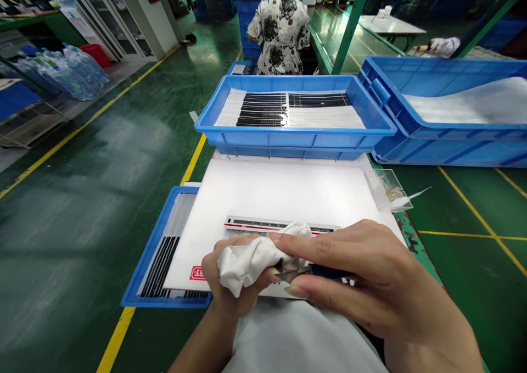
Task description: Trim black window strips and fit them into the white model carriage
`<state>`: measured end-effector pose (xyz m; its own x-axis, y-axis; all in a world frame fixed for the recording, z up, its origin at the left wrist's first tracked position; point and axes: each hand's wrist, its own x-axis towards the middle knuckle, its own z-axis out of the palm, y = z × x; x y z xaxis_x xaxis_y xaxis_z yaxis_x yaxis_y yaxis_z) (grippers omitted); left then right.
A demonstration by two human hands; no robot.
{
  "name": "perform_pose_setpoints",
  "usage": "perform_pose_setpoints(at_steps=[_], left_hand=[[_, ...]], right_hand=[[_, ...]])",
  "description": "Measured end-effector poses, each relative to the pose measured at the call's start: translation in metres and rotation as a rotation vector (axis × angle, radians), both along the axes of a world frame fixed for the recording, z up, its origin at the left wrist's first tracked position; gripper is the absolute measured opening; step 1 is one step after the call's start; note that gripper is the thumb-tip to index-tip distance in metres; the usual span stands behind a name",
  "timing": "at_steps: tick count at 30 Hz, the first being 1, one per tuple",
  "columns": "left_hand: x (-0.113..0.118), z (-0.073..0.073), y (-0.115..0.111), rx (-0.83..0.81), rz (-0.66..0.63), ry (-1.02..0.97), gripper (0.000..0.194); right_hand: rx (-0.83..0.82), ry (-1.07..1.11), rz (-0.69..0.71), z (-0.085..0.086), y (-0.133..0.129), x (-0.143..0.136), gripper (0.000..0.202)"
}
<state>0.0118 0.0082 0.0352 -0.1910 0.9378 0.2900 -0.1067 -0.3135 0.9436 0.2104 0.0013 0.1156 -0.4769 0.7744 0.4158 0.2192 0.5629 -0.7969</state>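
Near the front edge of the white board [280,186], my left hand [230,277] is closed on a crumpled white cloth [249,263]. My right hand [354,274] pinches a small knife with a pointed metal blade [292,274] and a dark blue handle. The blade points left, against the cloth, and my right fingers also touch the cloth's upper edge. Just beyond both hands, a long narrow strip [251,223] with a red line lies on the board, partly covered by the cloth and my right hand.
A blue tray [294,139] of black and white strips stands behind the board. Another blue tray [144,263] sits lower left. Blue bins [453,142] are at the right, beside a small clear box [391,189]. A person [282,32] sits beyond, back turned.
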Motion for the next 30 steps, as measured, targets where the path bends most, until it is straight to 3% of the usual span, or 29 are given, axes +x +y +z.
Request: perform_pose_setpoints(at_steps=[12, 30], left_hand=[[-0.0043, -0.0044, -0.0018, 0.19, -0.075, 0.084, 0.025], [-0.0028, -0.003, -0.001, 0.25, -0.065, 0.073, 0.026]], right_hand=[[-0.056, 0.024, 0.008, 0.0023, 0.0013, -0.0005, 0.034], [-0.033, -0.014, -0.015, 0.0027, -0.0039, -0.0045, 0.034]])
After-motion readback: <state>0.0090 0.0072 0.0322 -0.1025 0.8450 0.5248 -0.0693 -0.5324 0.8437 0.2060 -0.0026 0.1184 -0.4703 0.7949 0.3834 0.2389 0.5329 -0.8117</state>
